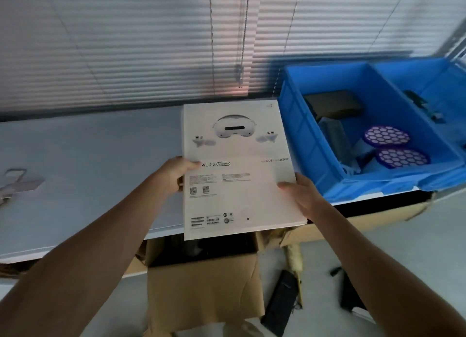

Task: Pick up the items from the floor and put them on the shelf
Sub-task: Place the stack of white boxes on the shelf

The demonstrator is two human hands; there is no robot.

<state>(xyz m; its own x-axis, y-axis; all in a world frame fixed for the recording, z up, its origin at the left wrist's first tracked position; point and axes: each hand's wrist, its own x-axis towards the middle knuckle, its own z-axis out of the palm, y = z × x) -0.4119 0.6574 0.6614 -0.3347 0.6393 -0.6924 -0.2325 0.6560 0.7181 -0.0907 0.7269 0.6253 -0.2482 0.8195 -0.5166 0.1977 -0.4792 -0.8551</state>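
A flat white headset box [237,185], printed with a VR headset and two controllers, is held level over the front edge of the pale shelf top [88,160]. My left hand [176,172] grips its left edge with the thumb on top. On the right edge, my right hand [302,195] clamps the near corner. The box's far part lies over the shelf, while its near end overhangs an open cardboard box [201,286] on the floor.
A blue plastic crate [302,135] stands on the shelf just right of the white box, holding two purple honeycomb discs [396,145] and dark items. Closed blinds [126,46] hang behind. Dark objects [280,304] lie on the floor at lower right. Small pale parts [17,182] rest at far left.
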